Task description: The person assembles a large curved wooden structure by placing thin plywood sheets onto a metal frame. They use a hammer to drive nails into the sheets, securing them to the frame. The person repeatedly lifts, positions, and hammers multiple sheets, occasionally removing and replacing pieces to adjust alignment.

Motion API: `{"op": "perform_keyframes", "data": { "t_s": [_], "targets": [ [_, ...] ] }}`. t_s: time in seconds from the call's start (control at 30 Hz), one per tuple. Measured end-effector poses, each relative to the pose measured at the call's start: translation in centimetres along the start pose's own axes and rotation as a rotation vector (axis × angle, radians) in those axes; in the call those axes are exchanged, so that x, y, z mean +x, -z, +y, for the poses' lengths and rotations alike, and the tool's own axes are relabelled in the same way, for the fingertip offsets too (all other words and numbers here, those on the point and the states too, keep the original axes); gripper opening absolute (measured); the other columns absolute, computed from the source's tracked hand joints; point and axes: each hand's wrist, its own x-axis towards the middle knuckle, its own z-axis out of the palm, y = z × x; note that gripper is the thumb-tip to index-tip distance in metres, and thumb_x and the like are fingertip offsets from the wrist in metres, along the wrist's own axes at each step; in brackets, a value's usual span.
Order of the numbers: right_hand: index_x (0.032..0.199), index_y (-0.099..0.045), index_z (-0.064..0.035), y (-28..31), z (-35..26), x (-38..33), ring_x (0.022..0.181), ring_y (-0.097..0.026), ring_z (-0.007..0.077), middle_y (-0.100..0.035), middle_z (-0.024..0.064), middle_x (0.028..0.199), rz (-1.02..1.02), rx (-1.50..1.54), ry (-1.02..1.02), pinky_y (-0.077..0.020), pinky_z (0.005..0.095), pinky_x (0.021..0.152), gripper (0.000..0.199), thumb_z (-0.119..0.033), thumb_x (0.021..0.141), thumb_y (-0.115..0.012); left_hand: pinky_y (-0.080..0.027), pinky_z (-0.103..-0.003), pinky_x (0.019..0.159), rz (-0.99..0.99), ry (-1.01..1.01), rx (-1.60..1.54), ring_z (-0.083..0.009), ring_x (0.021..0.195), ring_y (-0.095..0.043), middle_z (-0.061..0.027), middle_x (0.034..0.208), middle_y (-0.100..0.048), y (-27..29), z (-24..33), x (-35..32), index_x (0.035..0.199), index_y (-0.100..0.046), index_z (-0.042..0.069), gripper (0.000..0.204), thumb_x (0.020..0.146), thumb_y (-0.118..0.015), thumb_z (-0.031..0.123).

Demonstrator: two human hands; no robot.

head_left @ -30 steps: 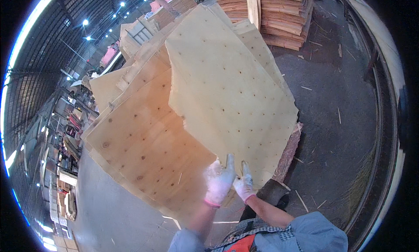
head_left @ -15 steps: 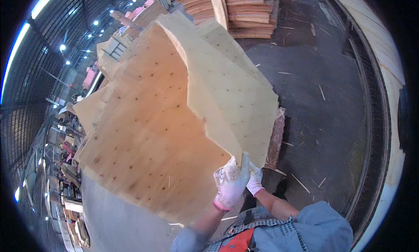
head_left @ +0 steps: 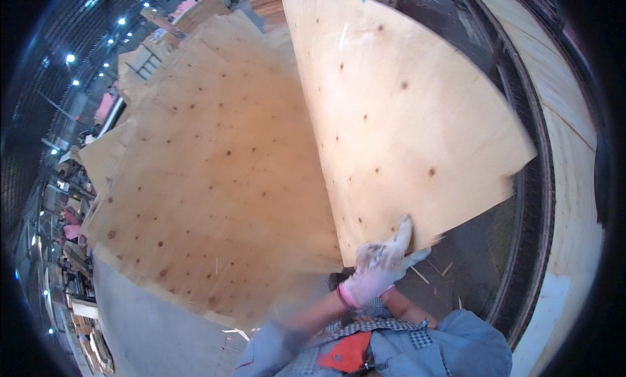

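Gloved left hand (head_left: 377, 271) pinches lower edge of thin pale knotty veneer sheet (head_left: 404, 116), raised off veneer stack (head_left: 208, 194); right hand's grip hidden. Mid-lift; next needs firm hold.

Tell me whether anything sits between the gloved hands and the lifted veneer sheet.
Nothing visible does: the left hand already grips the lower edge of the lifted veneer sheet. The right hand is mostly hidden behind it, at the same edge.

One big thin wood sheet (head_left: 404, 116) lifted up front. One stack of similar sheets (head_left: 208, 181) beneath, approx. several layers; exact no. can't be told. One gloved hand (head_left: 378, 269) clearly seen on the sheet's edge; 2nd hand hidden. Ceiling lights (head_left: 70, 59): approx. a dozen dots, upper left.
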Motion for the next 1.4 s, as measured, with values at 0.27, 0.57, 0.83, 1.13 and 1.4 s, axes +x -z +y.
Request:
{"op": "perform_keyframes", "data": {
  "t_s": [0.27,0.57,0.83,1.13,1.4],
  "targets": [
    [0.113,-0.060,-0.0013,6.6,-6.2,-0.7,0.089,-0.067,0.0163,-0.067,0.0079,0.107,0.440,-0.041,0.058,-0.0574,0.0318,0.076,0.032,0.003,0.085,-0.075,-0.050,-0.034,0.094,-0.030,0.581,-1.509,-0.0176,0.112,-0.061,-0.0052,0.126,-0.064,-18.0,-18.2,-2.1,0.140,-0.054,0.008,0.048,0.102,-0.053,0.037],
    [0.119,-0.063,0.0045,4.4,-16.4,-11.5,0.090,-0.067,0.0153,-0.071,0.0077,0.107,0.572,-0.087,0.128,-0.0564,0.0302,0.076,0.039,-0.007,0.086,-0.079,-0.047,-0.048,0.104,-0.650,0.957,-1.885,-0.0293,0.122,-0.058,-0.0067,0.134,-0.062,-38.6,-21.6,-6.1,0.140,-0.055,0.015,0.059,0.102,-0.037,0.056],
    [0.114,-0.068,0.0057,16.5,-23.3,-23.4,0.091,-0.071,0.0195,-0.073,0.0129,0.105,0.807,0.130,0.436,-0.0582,0.0307,0.080,0.023,0.001,0.092,-0.068,-0.048,-0.052,0.103,-0.537,0.980,-1.977,-0.0321,0.124,-0.057,-0.0070,0.134,-0.062,-44.2,-12.8,-2.9,0.138,-0.056,0.016,0.059,0.101,-0.041,0.059],
    [0.125,-0.058,-0.0079,35.6,-19.6,-44.5,0.113,-0.061,0.0294,-0.062,0.0094,0.120,1.396,0.548,0.743,-0.0521,0.0487,0.098,0.036,-0.027,0.096,-0.064,-0.052,-0.042,0.100,-1.242,0.594,-1.326,-0.0285,0.123,-0.059,-0.0114,0.134,-0.062,-45.7,11.8,-7.4,0.145,-0.048,0.010,0.059,0.101,-0.054,0.050],
    [0.123,-0.064,-0.0146,46.1,4.2,-59.4,0.106,-0.066,0.0302,-0.068,0.0066,0.117,1.913,0.878,0.569,-0.0572,0.0534,0.087,0.033,-0.028,0.093,-0.069,-0.053,-0.033,0.090,-1.752,-0.696,0.038,-0.0223,0.105,-0.069,-0.0133,0.107,-0.075,-47.7,21.6,-7.3,0.113,-0.074,0.005,0.046,0.095,-0.066,0.046]
  ]
}}
